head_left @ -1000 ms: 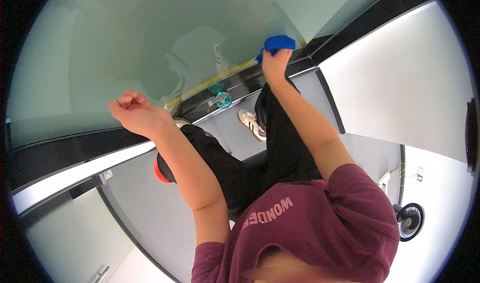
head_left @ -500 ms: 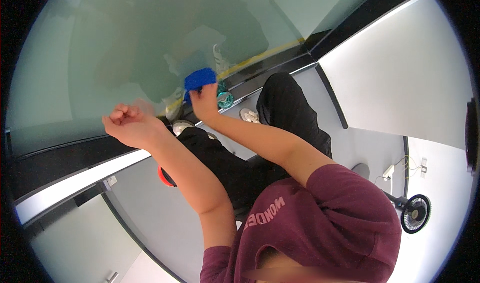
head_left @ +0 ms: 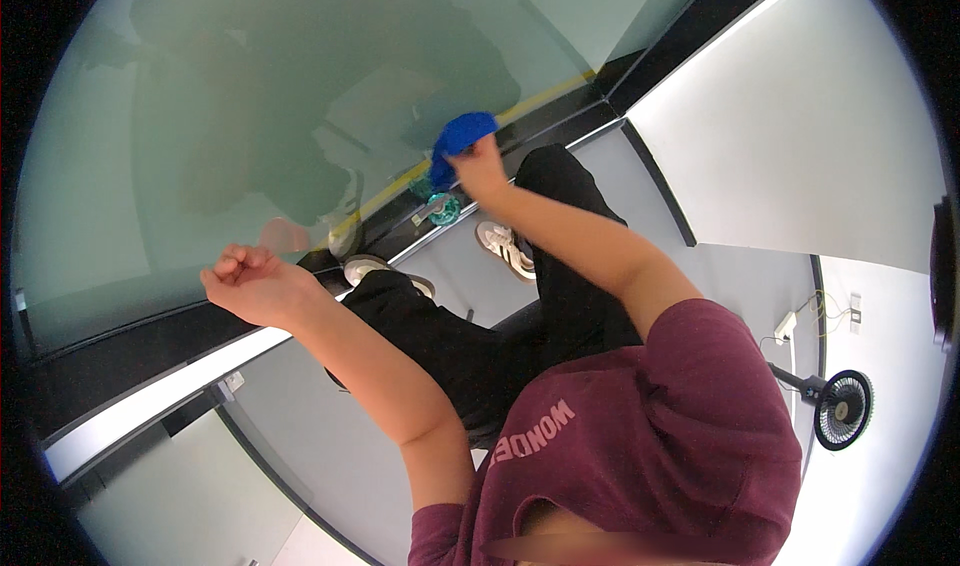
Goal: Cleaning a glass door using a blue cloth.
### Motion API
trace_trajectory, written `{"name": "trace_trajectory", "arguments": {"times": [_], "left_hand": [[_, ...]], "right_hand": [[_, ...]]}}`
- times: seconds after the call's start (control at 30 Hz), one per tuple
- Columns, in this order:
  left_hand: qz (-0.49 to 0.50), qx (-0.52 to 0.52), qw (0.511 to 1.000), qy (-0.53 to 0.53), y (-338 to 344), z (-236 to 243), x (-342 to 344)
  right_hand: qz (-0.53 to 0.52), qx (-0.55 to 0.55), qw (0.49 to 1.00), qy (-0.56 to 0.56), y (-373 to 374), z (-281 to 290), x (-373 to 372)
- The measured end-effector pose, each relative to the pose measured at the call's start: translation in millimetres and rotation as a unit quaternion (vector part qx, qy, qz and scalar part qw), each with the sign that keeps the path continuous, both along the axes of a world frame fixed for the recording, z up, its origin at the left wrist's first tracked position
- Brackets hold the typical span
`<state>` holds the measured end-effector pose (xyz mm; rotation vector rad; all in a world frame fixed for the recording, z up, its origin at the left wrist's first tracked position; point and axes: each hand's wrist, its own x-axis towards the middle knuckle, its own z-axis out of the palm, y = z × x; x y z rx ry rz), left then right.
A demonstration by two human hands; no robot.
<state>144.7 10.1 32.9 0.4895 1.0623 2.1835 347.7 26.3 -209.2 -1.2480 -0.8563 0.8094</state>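
I observe the right hand (head_left: 481, 173) gripping the blue cloth (head_left: 466, 133) at its fingertips, over the glass panel (head_left: 250, 96). Near that hand: teal round object (head_left: 443, 209), below-left; black-trousered knee (head_left: 556, 174), right. Left hand (head_left: 258, 286): fingers curled; full closure I cannot determine.

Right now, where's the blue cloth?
Upper middle of the head view: the blue cloth is in the right hand, by the glass panel, near the teal object.

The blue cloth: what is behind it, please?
Beyond the blue cloth, the greenish glossy panel and a yellow strip show on both sides. What lies directly behind it is covered; whether the strip continues there cannot be seen.
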Motion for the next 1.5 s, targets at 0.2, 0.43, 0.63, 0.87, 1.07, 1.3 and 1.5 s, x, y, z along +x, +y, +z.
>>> {"name": "trace_trajectory", "arguments": {"times": [0.2,0.43,0.63,0.87,1.07,1.3,1.5], "left_hand": [[-0.031,-0.013,0.999,0.018,7,-7,10],[-0.042,-0.044,0.997,0.042,21,-19,35],[-0.035,-0.069,0.994,0.078,34,-28,48],[-0.019,-0.081,0.993,0.088,42,-33,60],[-0.023,-0.087,0.991,0.103,41,-28,68],[-0.021,-0.071,0.989,0.127,37,-29,60],[-0.015,-0.072,0.992,0.105,34,-25,59]], "right_hand": [[-0.01,-0.095,0.985,0.145,3,8,123],[-0.129,-0.053,0.971,0.195,18,-7,236],[-0.257,-0.092,0.95,0.153,41,-19,304],[-0.375,-0.119,0.919,0.005,51,-25,382],[-0.387,-0.096,0.915,-0.054,52,-27,379],[-0.383,-0.104,0.918,-0.012,48,29,350],[-0.419,0.019,0.823,-0.383,51,83,347]]}}
